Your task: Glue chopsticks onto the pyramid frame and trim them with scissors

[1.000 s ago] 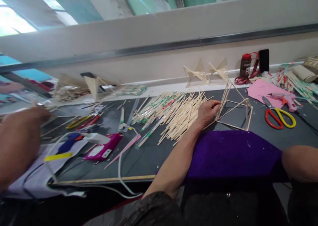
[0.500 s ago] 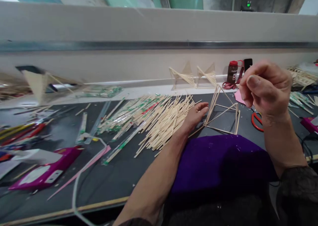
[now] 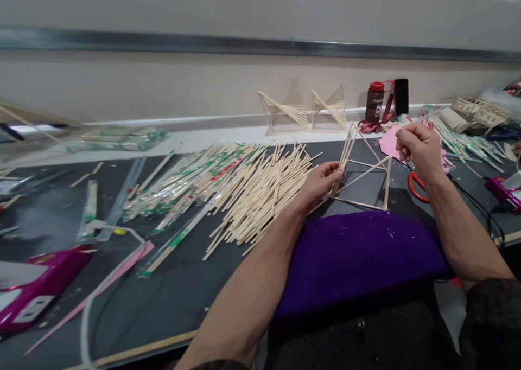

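Note:
A small frame of thin wooden sticks [image 3: 386,183] stands on the dark table, with several sticks leaning close together on its left side. My left hand [image 3: 319,183] is closed on those left-hand sticks, thumb and fingers at their lower part. To the right of the frame, my right hand [image 3: 421,145] is raised with its fingertips pinched together. Whatever those fingers hold, if anything, is too small to make out. A large heap of loose wooden sticks [image 3: 260,196] lies just left of my left hand. Purple cloth [image 3: 358,261] covers the area in front of the frame.
Red-handled scissors [image 3: 417,188] lie below my right hand, near pink paper [image 3: 391,141]. Two finished-looking stick models [image 3: 285,112] stand against the wall, with a brown bottle [image 3: 374,104] and a phone [image 3: 401,96] farther right. Bagged sticks [image 3: 179,183] and a white cable [image 3: 103,283] are at left.
My right hand has come down and away from me, still pinched. My left hand has gone from open beside the frame to closed on its left sticks. The view has tilted down.

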The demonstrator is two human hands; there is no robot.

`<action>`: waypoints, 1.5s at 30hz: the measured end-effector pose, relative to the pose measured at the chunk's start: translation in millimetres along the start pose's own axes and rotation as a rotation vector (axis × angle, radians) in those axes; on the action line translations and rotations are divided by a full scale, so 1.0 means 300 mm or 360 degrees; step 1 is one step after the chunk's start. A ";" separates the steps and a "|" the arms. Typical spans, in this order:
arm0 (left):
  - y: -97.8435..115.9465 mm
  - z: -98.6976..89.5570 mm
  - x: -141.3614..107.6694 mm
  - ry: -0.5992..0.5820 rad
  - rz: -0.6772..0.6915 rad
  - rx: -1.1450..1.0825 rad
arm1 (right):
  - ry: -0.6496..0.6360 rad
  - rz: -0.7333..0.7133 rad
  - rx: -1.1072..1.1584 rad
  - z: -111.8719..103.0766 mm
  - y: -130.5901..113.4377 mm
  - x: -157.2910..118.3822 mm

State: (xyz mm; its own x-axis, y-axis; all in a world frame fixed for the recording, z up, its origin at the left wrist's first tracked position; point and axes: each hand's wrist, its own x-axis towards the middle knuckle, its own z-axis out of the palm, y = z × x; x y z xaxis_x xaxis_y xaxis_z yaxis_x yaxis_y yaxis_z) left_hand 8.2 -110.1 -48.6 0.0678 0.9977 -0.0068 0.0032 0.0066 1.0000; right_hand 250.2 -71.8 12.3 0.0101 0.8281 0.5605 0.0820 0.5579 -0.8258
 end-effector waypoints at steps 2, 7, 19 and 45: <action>0.002 -0.002 0.001 0.0001 -0.0002 0.0024 | -0.0010 0.0093 -0.0055 -0.001 0.030 -0.003; -0.003 -0.005 0.008 -0.0023 -0.0089 -0.0005 | -0.0115 0.0253 -0.0076 0.024 0.065 0.008; -0.012 -0.017 0.015 -0.0099 -0.0282 -0.0283 | -0.0290 0.0126 -0.0310 0.044 0.180 0.047; -0.012 -0.011 0.023 -0.0156 -0.0298 -0.0438 | -0.0330 0.0162 -0.0311 -0.014 0.112 0.014</action>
State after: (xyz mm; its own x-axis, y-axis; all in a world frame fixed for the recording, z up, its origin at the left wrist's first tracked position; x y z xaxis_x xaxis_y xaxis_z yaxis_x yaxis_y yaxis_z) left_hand 5.3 -103.1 -52.2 0.1871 0.9662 -0.1774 -0.2437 0.2206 0.9444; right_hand 257.0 -49.9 -13.0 -0.1740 0.8840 0.4339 0.2815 0.4669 -0.8383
